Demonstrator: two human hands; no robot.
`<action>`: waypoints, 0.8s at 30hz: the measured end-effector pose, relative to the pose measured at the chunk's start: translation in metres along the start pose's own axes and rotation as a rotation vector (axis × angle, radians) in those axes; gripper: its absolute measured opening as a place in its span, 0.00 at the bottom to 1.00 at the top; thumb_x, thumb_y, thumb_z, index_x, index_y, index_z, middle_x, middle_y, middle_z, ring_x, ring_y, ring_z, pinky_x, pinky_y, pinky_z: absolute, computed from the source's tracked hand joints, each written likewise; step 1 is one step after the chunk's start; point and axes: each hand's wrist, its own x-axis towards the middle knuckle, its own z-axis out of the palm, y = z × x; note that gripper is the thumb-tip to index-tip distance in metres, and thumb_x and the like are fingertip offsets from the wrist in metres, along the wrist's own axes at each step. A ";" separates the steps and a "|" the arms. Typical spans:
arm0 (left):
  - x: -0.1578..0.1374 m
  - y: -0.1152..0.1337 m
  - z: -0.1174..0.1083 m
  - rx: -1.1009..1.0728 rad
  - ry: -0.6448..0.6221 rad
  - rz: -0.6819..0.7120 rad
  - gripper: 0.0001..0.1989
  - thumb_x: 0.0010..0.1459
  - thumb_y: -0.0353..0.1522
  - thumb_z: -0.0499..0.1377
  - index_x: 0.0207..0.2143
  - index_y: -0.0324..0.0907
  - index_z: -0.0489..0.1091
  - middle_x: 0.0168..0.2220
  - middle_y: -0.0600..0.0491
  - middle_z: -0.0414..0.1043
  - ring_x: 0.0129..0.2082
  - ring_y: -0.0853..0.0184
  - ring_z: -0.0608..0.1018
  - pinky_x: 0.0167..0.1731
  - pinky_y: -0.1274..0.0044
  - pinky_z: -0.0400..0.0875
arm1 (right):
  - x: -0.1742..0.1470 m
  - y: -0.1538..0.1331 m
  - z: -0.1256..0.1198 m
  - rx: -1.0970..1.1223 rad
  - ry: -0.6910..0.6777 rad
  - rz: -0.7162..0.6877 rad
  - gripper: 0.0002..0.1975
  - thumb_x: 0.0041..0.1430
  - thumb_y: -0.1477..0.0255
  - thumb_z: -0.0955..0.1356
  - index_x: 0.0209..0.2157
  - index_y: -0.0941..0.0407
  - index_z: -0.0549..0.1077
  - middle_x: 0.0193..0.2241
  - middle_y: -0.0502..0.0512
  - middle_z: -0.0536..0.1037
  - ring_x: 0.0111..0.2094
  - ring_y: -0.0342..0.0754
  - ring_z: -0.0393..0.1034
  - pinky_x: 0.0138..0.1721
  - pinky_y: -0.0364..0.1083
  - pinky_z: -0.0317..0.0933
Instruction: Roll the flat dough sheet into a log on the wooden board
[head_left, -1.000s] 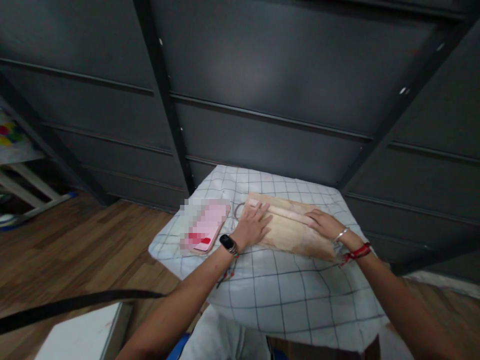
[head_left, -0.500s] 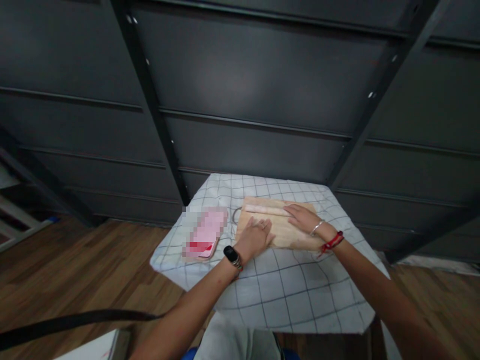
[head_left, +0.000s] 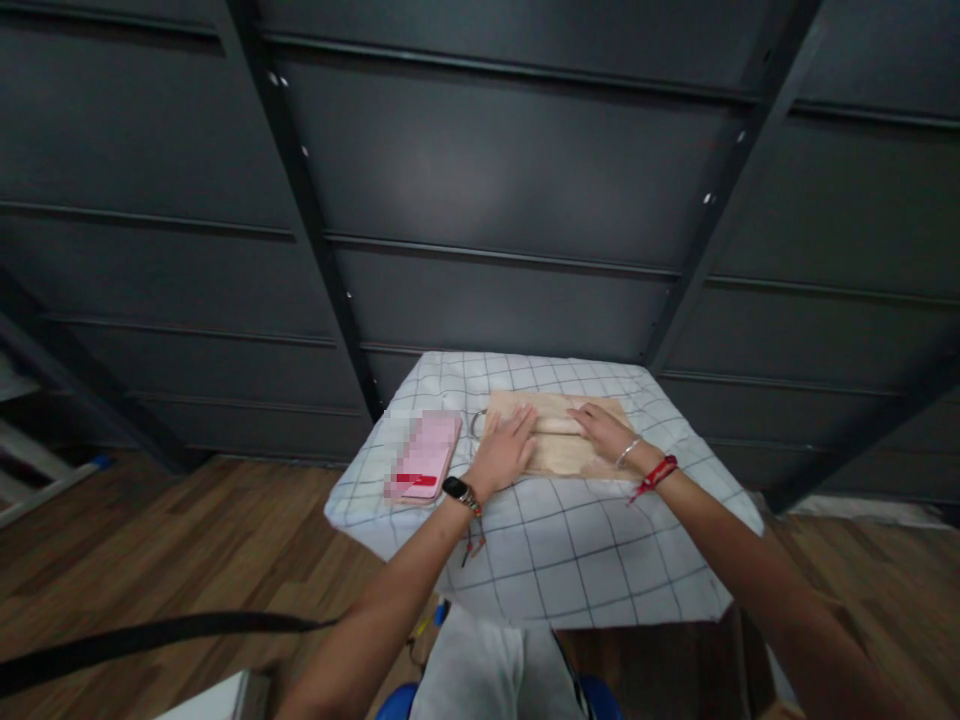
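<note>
A wooden board [head_left: 559,460] lies on the checked cloth, with a pale, log-shaped roll [head_left: 556,425] across it; what the roll is made of I cannot tell. My left hand [head_left: 504,452], wearing a dark watch, rests flat with fingers stretched over the roll's left end. At the other end, my right hand [head_left: 606,436] touches the roll with its fingertips, fingers extended and slightly bent. That wrist carries a silver bangle and a red string. Both palms hide parts of the roll and the board.
Left of the board lies a pink phone [head_left: 427,460], partly pixelated. The white checked cloth [head_left: 600,560] covers a small table. Behind it rises a dark panelled wall [head_left: 502,180]. A black strap [head_left: 165,635] and a white box edge [head_left: 217,700] show at lower left.
My left hand has moved forward from the near part of the board onto the roll. The roll sits slightly nearer to me on the board. The view has shifted a little.
</note>
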 end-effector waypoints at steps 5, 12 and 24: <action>0.028 -0.018 -0.007 0.037 0.015 -0.172 0.26 0.67 0.36 0.37 0.62 0.32 0.51 0.64 0.41 0.52 0.64 0.62 0.54 0.59 0.65 0.53 | -0.009 -0.006 0.002 0.147 -0.009 -0.103 0.20 0.60 0.74 0.62 0.54 0.58 0.67 0.44 0.62 0.71 0.48 0.52 0.65 0.52 0.54 0.60; 0.055 -0.032 0.019 0.053 -0.106 -0.222 0.24 0.66 0.35 0.40 0.60 0.35 0.56 0.60 0.40 0.59 0.61 0.59 0.60 0.56 0.64 0.58 | 0.007 -0.007 0.023 -0.030 0.105 0.153 0.22 0.66 0.66 0.56 0.57 0.61 0.64 0.55 0.66 0.67 0.58 0.54 0.57 0.57 0.56 0.55; 0.102 -0.057 0.025 0.076 -0.091 -0.270 0.21 0.65 0.34 0.40 0.52 0.33 0.64 0.47 0.40 0.70 0.48 0.59 0.72 0.50 0.68 0.63 | 0.072 0.053 0.049 -0.113 0.073 0.212 0.20 0.66 0.71 0.54 0.44 0.59 0.75 0.44 0.66 0.76 0.46 0.53 0.70 0.49 0.48 0.59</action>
